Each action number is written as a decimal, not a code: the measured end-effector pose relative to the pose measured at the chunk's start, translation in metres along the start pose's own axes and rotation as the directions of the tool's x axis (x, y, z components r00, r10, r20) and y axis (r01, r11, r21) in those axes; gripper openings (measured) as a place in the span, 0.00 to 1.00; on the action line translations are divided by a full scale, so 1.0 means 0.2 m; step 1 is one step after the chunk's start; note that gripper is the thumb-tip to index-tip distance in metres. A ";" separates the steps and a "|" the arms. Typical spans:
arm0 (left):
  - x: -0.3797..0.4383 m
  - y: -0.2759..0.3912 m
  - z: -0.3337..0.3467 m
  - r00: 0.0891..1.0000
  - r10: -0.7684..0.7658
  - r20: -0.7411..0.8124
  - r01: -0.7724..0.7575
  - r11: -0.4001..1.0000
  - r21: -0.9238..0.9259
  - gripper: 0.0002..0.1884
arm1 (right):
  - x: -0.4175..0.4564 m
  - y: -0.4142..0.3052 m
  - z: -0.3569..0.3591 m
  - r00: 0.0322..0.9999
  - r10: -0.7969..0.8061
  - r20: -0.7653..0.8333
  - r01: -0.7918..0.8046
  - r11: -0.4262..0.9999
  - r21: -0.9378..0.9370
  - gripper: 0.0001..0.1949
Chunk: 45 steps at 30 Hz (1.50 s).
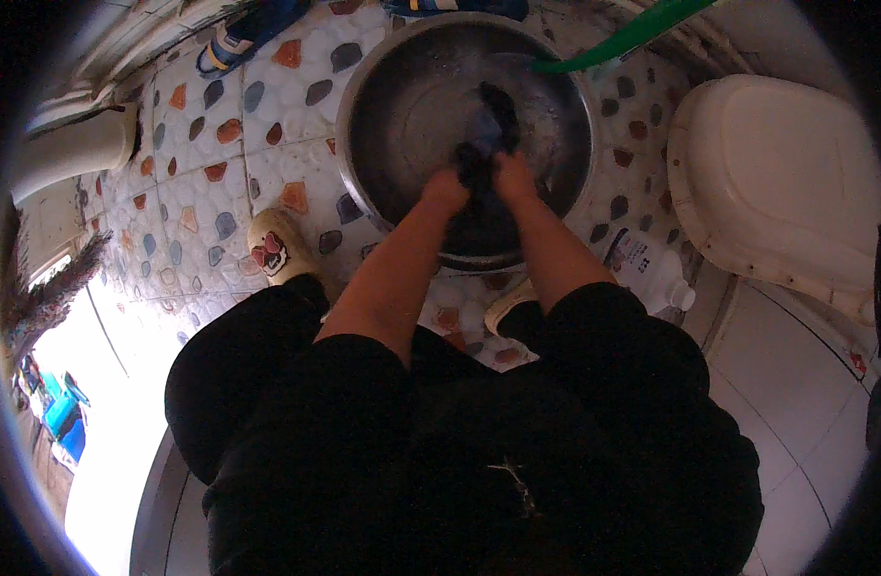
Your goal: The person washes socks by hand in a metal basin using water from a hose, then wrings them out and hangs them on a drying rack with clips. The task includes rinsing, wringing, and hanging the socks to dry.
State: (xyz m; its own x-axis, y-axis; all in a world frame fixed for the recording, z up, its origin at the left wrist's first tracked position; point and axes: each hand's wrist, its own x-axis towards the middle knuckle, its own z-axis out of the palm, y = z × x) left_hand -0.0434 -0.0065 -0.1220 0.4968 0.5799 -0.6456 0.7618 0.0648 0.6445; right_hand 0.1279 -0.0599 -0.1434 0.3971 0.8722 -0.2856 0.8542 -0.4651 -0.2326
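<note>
A wide round metal basin (345, 162) stands on the floor in front of me. Inside it, my left hand (447, 189) and my right hand (514, 176) grip a dark wet cloth (499, 108), one hand on each side of it. Some of the cloth lies between my wrists, towards the near wall of the basin. My fingertips are partly hidden in the dark fabric. A green hose (613, 45) reaches over the far right rim, with its end inside the basin.
A white plastic bottle (645, 270) lies right of the basin, near a large upturned pale plastic tub (786, 173). Blue slippers (242, 39) are on the patterned tiles beyond. A bristly brush or broom (62, 281) shows at the far left.
</note>
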 end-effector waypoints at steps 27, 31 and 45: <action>0.28 -0.22 -0.09 0.887 -0.461 -0.003 0.441 0.850 -0.288 0.23 | 0.10 -0.07 -0.34 0.901 0.429 0.070 -0.431 0.902 0.030 0.32; 0.18 -0.07 -0.21 0.780 -0.614 0.124 0.472 0.446 -0.760 0.22 | 0.19 -0.06 -0.37 0.866 0.409 0.289 -0.417 0.908 -0.034 0.34; -0.23 0.86 -0.51 0.943 0.183 -0.277 -0.211 0.975 -0.075 0.27 | 0.45 -0.19 -0.54 0.749 -0.073 0.659 -0.662 -0.141 0.737 0.30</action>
State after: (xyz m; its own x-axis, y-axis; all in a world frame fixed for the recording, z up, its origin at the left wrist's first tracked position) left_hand 0.0226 0.0602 0.0594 0.4933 0.7837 -0.3774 0.6063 0.0014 0.7953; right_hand 0.1686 0.0531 -0.0603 0.0138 0.5873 -0.8092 -0.6304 -0.6231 -0.4630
